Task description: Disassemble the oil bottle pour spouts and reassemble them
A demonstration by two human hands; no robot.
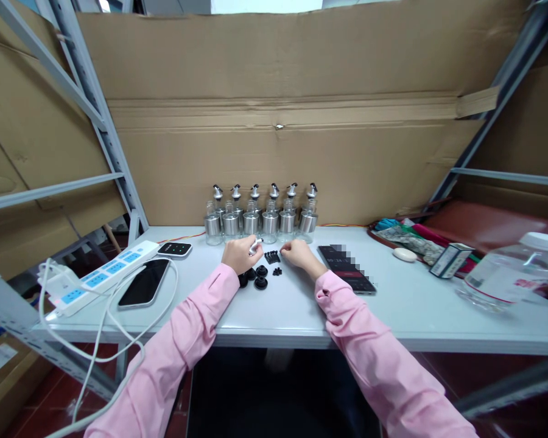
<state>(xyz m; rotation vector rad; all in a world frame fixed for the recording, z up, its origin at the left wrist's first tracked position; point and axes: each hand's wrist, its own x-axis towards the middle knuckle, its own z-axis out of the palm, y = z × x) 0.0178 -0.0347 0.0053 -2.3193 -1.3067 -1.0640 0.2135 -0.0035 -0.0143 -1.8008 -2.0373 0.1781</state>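
Observation:
My left hand [240,253] is closed around a small silvery pourer spout [256,246] with a dark tip, partly hidden by the fingers. My right hand [300,253] has its fingertips pinched together low over the table; whatever is between them is too small to make out. Between the hands lie a cluster of small black pieces [271,257] and some tinier black bits [277,271]. Round black stoppers [260,283] sit just below my left hand. Behind, open glass bottles with metal sleeves [270,225] stand in a row, and bottles topped with pourers [274,191] line up at their back.
On the left are a power strip [107,277], white cables [101,325], a phone [145,283] and a small device [175,249]. To the right lie another phone [346,269], a small box [451,260], a plastic bottle [511,274] and a brown bag [506,226]. Cardboard [278,164] closes the back.

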